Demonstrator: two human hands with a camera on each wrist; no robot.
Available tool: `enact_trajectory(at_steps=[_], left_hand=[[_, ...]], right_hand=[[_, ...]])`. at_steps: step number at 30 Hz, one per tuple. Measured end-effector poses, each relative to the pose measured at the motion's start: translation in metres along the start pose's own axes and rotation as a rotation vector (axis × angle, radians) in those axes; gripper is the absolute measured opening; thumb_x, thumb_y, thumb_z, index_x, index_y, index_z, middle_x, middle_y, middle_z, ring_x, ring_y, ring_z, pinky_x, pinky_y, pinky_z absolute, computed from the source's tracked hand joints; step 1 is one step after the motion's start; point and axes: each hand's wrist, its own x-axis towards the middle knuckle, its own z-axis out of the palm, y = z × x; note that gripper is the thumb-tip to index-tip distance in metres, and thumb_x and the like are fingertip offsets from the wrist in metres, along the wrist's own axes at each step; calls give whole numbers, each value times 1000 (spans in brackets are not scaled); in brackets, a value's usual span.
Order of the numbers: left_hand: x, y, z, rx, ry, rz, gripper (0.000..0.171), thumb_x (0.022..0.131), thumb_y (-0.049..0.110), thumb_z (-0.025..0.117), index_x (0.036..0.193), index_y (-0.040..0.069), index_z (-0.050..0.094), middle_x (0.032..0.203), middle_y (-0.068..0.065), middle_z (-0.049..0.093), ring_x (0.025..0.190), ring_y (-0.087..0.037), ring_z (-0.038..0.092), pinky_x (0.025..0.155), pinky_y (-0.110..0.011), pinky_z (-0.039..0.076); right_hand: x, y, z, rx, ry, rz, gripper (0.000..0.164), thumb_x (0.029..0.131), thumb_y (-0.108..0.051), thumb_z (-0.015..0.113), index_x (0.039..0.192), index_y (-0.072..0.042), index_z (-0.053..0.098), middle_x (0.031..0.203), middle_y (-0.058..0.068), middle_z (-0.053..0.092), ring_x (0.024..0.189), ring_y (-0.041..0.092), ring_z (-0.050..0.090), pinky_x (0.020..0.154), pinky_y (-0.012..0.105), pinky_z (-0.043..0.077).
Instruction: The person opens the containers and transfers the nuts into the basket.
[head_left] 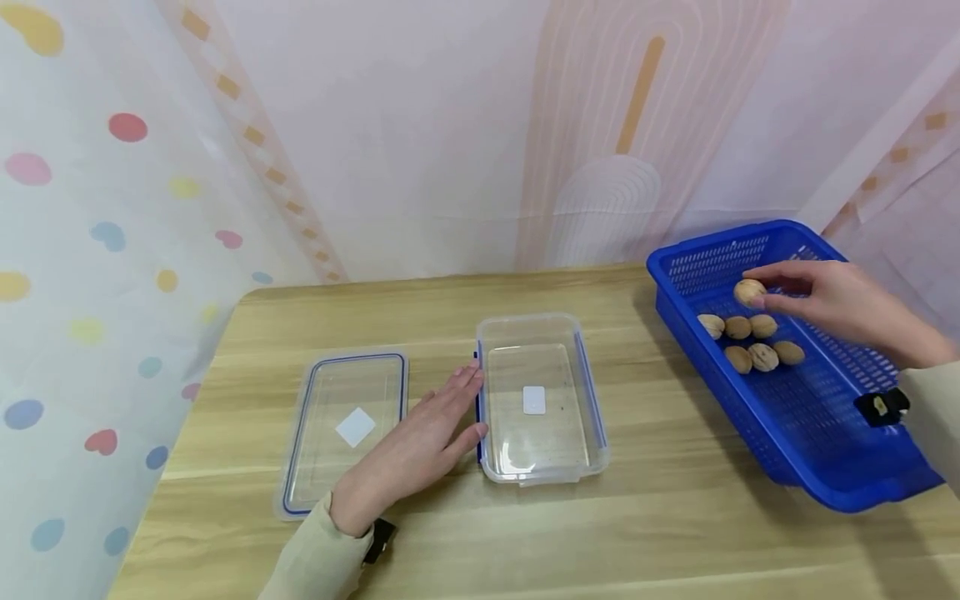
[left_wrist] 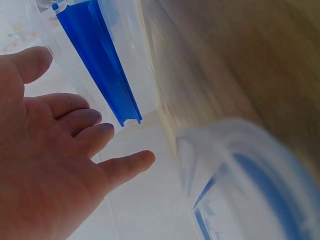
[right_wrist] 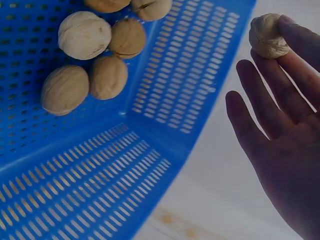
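Between thumb and fingers my right hand [head_left: 843, 296] pinches a walnut [head_left: 749, 292], held above the blue plastic basket [head_left: 738, 417]. In the right wrist view the same walnut [right_wrist: 269, 36] sits at the fingertips, over the basket's rim. Several more walnuts [head_left: 763, 357] lie on the basket floor. My left hand [head_left: 420, 442] has its fingers extended, fingertips right at the left side of a clear plastic container [head_left: 540, 450]. That container is open-topped with a white label inside. The left wrist view shows its blue side clip [left_wrist: 100, 62] beside the fingers.
A clear lid [head_left: 322, 442] with a blue seal and a white label lies on the wooden table [head_left: 637, 533], left of the container and partly behind the left hand. A patterned cloth [head_left: 420, 142] hangs behind the table.
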Motion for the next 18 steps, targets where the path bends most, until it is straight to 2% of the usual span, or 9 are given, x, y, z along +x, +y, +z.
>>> enact_trajectory(at_steps=[1, 6, 11, 18], left_hand=[[0, 0, 1, -2, 0, 1, 71, 110, 39, 50, 165, 4, 20, 172, -12, 14, 157, -29, 16, 120, -65, 24], [0, 3, 2, -9, 0, 2, 71, 110, 40, 49, 165, 4, 21, 172, -12, 15, 158, -28, 15, 120, -64, 24], [-1, 5, 2, -5, -11, 1, 71, 110, 40, 48, 165, 5, 21, 172, -11, 14, 158, -27, 15, 121, -64, 23], [3, 7, 0, 25, -6, 9, 71, 110, 41, 48, 165, 4, 21, 172, -10, 14, 157, -29, 16, 120, -63, 24]], right_hand=[[3, 3, 1, 7, -20, 8, 61, 104, -43, 62, 145, 2, 57, 136, 28, 59, 118, 45, 58, 92, 63, 50], [15, 19, 6, 41, -79, 10, 59, 106, -40, 59, 148, 2, 54, 142, 32, 55, 126, 53, 54, 97, 70, 46], [27, 34, 13, 61, -118, -6, 56, 107, -35, 59, 147, 4, 54, 141, 34, 56, 125, 56, 53, 98, 71, 45], [40, 51, 23, 61, -167, 42, 58, 107, -35, 59, 145, 9, 52, 141, 38, 53, 125, 58, 51, 98, 70, 45]])
